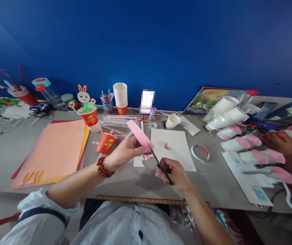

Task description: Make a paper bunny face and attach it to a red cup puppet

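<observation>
My left hand [130, 149] pinches a strip of pink paper [138, 132] near its lower end, above the grey table. My right hand [173, 172] is wrapped around the handles of black scissors [164, 169], whose blades reach the strip's lower right corner. Beneath the hands lies a white card with a small circle drawn on it [139, 161], partly hidden. Just behind the right hand rests a white paper sheet [178, 139] bearing a red leaf-like drawing [168, 146]. Left of my left hand, a red paper cup [106, 143] with straws leans over.
Stacked coloured paper [61, 146] lies on the left, near a rabbit-figure cup [88, 116]. A tape roll [200, 153] sits right of the white sheet. Farther right are pink-and-white cups [253, 156], a power strip [250, 183] and another person's hand [283, 146]. A phone [148, 101] stands against the wall.
</observation>
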A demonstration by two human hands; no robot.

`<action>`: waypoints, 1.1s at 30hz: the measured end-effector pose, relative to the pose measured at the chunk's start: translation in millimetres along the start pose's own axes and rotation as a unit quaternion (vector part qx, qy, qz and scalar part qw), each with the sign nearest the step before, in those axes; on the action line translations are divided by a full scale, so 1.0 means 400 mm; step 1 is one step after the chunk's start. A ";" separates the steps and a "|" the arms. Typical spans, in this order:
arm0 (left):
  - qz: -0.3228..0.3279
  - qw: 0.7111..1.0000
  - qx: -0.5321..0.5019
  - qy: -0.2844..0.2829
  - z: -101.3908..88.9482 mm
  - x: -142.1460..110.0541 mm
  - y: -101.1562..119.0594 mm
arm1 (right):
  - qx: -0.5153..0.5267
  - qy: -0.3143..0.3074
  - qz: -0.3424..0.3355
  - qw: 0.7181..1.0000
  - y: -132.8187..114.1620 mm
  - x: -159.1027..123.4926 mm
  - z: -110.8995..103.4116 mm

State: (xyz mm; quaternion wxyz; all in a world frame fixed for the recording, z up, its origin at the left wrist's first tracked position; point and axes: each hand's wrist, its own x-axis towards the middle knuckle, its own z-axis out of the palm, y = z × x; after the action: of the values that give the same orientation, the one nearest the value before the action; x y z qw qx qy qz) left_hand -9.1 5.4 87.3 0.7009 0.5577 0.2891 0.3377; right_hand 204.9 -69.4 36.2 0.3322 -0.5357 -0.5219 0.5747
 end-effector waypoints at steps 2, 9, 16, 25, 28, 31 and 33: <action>0.001 1.000 0.002 -0.005 -0.002 0.001 0.000 | -0.001 0.001 -0.001 1.000 0.002 0.001 -0.002; 0.002 0.999 0.001 0.035 -0.006 -0.007 -0.009 | -0.021 -0.103 -0.014 0.994 -0.010 -0.002 -0.022; 0.002 0.999 0.011 0.040 -0.008 -0.019 -0.015 | 0.059 -0.011 -0.046 0.997 -0.024 0.001 -0.039; 0.001 0.990 0.139 -0.001 0.033 -0.026 -0.008 | 0.047 0.063 -0.111 0.991 -0.097 0.034 0.017; 0.024 0.978 0.206 -0.001 0.033 -0.027 0.000 | -0.002 0.062 -0.111 0.992 -0.086 0.036 0.017; 0.048 0.971 0.234 -0.005 0.028 -0.029 0.002 | -0.011 0.079 -0.120 0.990 -0.076 0.034 0.022; 0.054 0.976 0.208 -0.014 0.026 -0.034 -0.003 | 0.017 0.101 -0.134 0.986 -0.071 0.032 0.032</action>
State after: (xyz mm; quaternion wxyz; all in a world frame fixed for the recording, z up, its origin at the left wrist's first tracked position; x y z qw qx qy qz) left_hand -9.2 -11.7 88.9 0.5541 0.7110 0.3125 0.2997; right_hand 184.9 -53.7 58.5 0.4665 -0.5107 -0.5427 0.4765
